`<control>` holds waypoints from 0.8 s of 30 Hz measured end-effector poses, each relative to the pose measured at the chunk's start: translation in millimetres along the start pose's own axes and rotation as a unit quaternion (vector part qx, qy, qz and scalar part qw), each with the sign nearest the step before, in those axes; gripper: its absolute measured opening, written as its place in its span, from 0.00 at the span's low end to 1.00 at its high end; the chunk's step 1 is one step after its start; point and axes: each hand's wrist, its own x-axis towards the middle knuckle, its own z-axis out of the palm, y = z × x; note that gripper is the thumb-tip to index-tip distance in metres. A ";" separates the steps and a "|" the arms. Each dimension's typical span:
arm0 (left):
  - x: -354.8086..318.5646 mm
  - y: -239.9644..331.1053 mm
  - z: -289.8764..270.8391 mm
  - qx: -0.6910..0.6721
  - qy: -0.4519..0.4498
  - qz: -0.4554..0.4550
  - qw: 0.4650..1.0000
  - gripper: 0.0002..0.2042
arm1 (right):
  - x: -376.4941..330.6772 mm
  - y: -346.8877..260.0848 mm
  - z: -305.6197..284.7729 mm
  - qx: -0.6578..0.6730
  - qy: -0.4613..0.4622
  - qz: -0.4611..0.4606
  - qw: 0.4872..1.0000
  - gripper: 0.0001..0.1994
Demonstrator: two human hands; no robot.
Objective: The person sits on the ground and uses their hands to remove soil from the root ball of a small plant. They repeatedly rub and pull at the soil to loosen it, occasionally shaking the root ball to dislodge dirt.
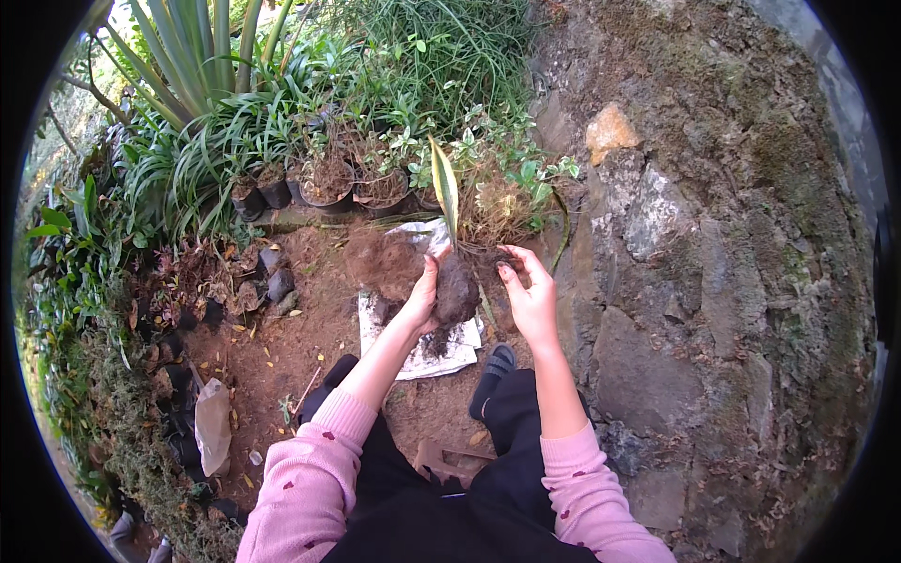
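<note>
A snake plant (pixel 445 192) with one upright, yellow-edged leaf rises from a dark, soil-covered root ball (pixel 457 289). My left hand (pixel 424 298) is closed around the left side of the root ball, thumb up near the leaf base. To the right, my right hand (pixel 530 296) has its thumb and forefinger curved and apart, with thin dark roots close to the fingertips. Below the plant, a white sheet or sack (pixel 434 361) with dark soil on it lies on the ground. Beside my left hand is a mound of brown soil (pixel 383 263).
Several potted plants (pixel 328 183) line the back. A rough stone wall (pixel 657 357) bounds the right side. At the left lie a pale plastic bag (pixel 213 427) and dark stones (pixel 280 284). Between my legs is a brown block-like object (pixel 453 457).
</note>
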 end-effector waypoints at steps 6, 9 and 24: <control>11.7 6.6 -18.2 -0.003 -0.007 0.009 1.000 0.36 | 8.6 14.3 4.4 -0.051 -0.008 -0.043 0.998 0.11; 15.9 5.2 -10.8 0.002 0.015 0.041 0.999 0.36 | 14.2 6.9 8.1 -0.080 -0.002 -0.090 0.993 0.12; 12.6 3.3 -3.9 -0.149 -0.007 0.008 0.989 0.27 | 7.6 13.5 -7.8 -0.081 -0.006 -0.053 0.995 0.13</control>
